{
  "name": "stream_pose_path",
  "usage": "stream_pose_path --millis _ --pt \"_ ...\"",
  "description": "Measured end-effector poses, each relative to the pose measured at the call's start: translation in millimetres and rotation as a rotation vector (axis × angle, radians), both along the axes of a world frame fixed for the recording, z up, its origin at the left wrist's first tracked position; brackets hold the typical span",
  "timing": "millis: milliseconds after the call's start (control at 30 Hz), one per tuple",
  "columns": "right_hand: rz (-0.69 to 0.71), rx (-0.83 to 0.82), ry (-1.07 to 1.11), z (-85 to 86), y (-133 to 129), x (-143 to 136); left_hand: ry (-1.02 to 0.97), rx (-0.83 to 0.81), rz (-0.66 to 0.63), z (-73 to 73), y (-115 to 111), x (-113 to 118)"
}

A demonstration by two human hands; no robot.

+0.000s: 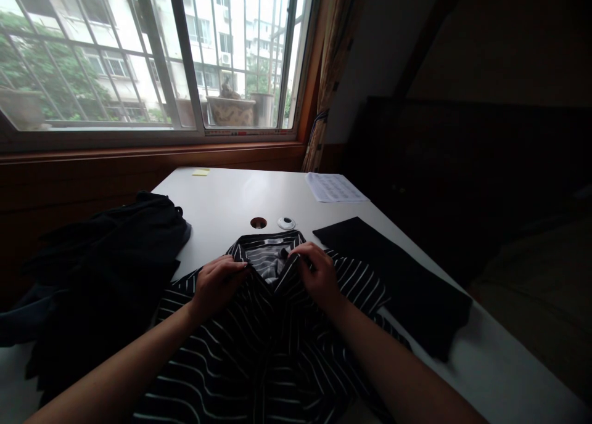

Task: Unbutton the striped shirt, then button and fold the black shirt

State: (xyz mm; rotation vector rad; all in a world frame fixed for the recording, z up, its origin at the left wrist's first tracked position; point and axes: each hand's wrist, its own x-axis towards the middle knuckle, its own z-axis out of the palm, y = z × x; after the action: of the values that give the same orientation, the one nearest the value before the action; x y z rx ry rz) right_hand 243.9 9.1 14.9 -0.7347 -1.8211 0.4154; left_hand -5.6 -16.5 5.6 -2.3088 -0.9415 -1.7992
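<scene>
A black shirt with white stripes (pixel 208 344) lies spread on the white table, its collar toward the window. My left hand (pixel 217 283) pinches the left side of the collar between thumb and fingers. On the other side, my right hand (pixel 319 275) is closed on the right collar edge. Between the hands the neck opening shows the lighter striped inside and a small label at the back. The lower part of the shirt is in shadow and runs out of view at the bottom.
Dark clothes (pixel 115 251) are heaped on the left. A folded black garment (pixel 398 282) lies on the right of the white table (pixel 222 196). Farther back are printed sheets (pixel 335 188), a yellow note pad (pixel 200 172), a cable hole (pixel 258 223) and its round cover (pixel 286 223).
</scene>
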Motion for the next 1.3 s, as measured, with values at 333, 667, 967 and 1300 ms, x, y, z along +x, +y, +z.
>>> stream_pose_path --millis 333,667,967,1300 --pt "-0.156 -0.274 0.251 -13.0 21.5 14.2 -0.25 -0.408 0.189 -7.2 12.2 -16.4" --pt "-0.106 -0.355 0.243 -18.1 30.2 11.7 -0.28 -0.485 0.085 -7.3 19.8 -18.3" --pt "-0.166 -0.28 0.173 -15.3 28.8 13.0 -0.255 -0.613 0.032 -15.5 30.4 -20.2" --pt "-0.205 -0.165 0.229 -15.3 31.1 15.4 -0.048 -0.554 0.204 -14.2 37.1 -21.1"
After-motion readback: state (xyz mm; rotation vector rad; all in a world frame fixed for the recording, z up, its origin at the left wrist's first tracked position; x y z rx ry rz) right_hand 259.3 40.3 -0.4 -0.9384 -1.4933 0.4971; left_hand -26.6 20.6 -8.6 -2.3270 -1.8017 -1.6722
